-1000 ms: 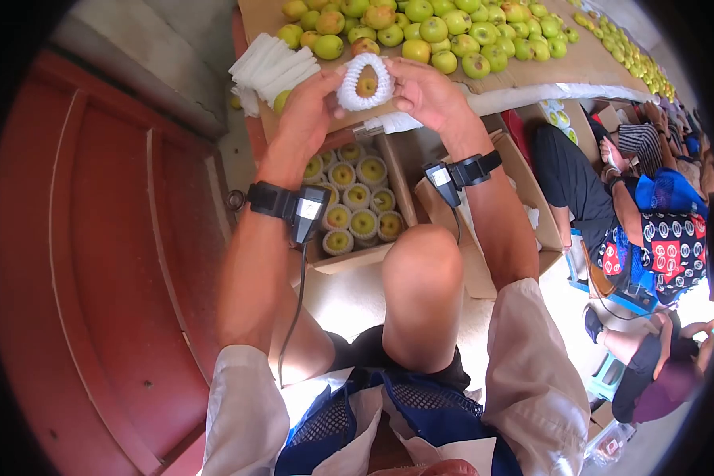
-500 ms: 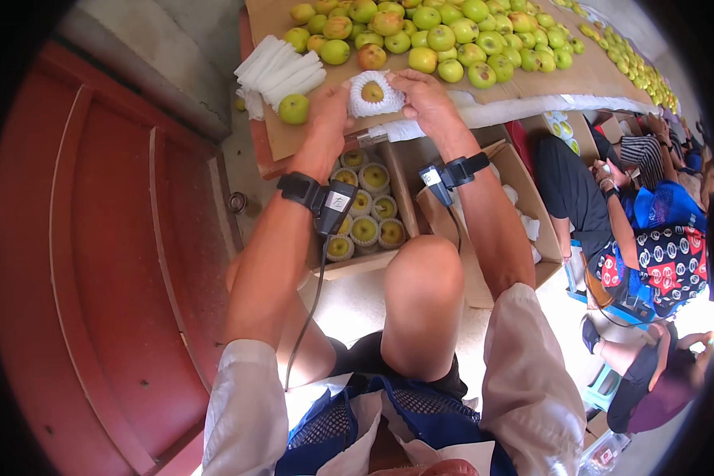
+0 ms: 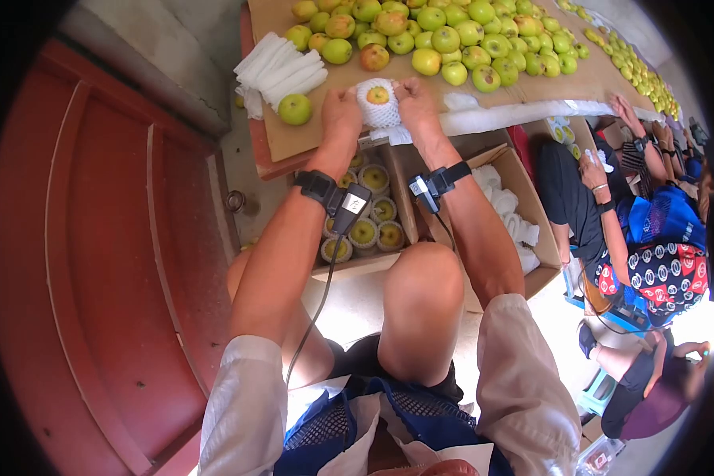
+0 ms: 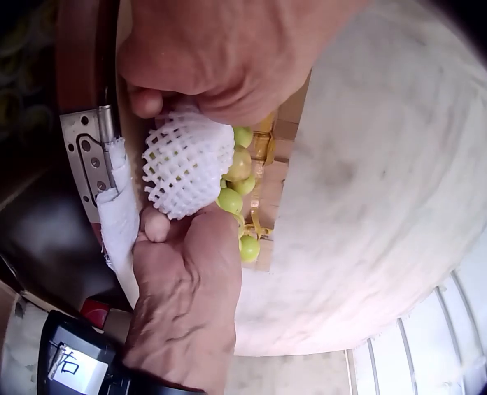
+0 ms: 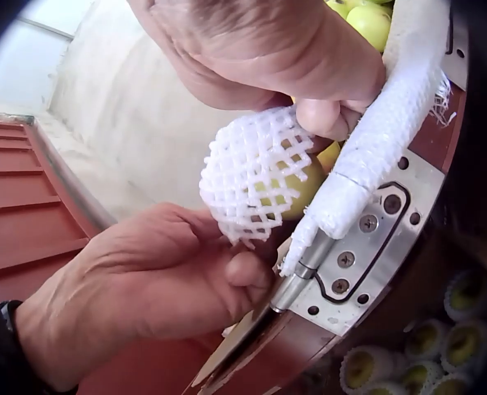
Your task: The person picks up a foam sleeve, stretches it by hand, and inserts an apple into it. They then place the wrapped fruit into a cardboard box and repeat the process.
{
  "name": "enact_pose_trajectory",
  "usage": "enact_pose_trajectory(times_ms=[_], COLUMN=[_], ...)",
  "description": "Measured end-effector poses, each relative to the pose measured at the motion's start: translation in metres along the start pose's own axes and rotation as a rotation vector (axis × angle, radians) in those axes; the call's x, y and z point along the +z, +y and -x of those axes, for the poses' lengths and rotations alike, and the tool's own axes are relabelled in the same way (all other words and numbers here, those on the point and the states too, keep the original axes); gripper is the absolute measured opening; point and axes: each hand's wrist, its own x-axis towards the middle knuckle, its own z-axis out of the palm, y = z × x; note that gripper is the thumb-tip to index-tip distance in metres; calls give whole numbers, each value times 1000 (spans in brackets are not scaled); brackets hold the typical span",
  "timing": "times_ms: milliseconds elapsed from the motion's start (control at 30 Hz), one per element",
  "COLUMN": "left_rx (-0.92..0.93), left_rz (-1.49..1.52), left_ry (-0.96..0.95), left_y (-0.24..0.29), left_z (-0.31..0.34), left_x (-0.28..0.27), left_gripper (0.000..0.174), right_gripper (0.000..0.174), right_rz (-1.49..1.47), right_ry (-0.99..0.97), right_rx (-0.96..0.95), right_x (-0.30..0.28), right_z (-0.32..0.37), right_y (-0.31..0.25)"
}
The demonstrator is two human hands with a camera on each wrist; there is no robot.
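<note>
A white foam net sleeve (image 3: 382, 115) surrounds an apple (image 3: 378, 95) near the table's front edge, the fruit's top showing through the opening. My left hand (image 3: 341, 119) pinches the sleeve on its left side. On the opposite side my right hand (image 3: 418, 111) grips it with curled fingers. The right wrist view shows the mesh (image 5: 256, 169) stretched wide, green skin visible through its holes, with the left hand (image 5: 144, 280) below it. From the left wrist, the netting (image 4: 186, 160) sits between both hands, and some fingertips are hidden behind it.
Loose apples (image 3: 484, 55) cover the cardboard-topped table, with one green apple (image 3: 295, 109) nearer me. A stack of flat foam sleeves (image 3: 278, 70) lies at left. Below, one box (image 3: 404, 198) holds sleeved apples; another box (image 3: 543, 274) holds white foam. Other people sit at right.
The sleeve, first a wide ring around the apple, now stands down along its sides. Both hands have shifted slightly right and lower. At right, another person's arm has reached up to the table.
</note>
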Motion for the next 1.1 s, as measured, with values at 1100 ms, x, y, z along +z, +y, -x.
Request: enact_pose_trajectory(times_ms=[1100], left_rx=[102], left_rz=[451], left_ry=[-85], left_y=[80], left_z=[81], left_x=[-27], left_gripper=[24], right_gripper=[13], right_rz=[-664], right_ry=[115], right_rx=[-116], right_x=[10], right_z=[59], right_y=[-103])
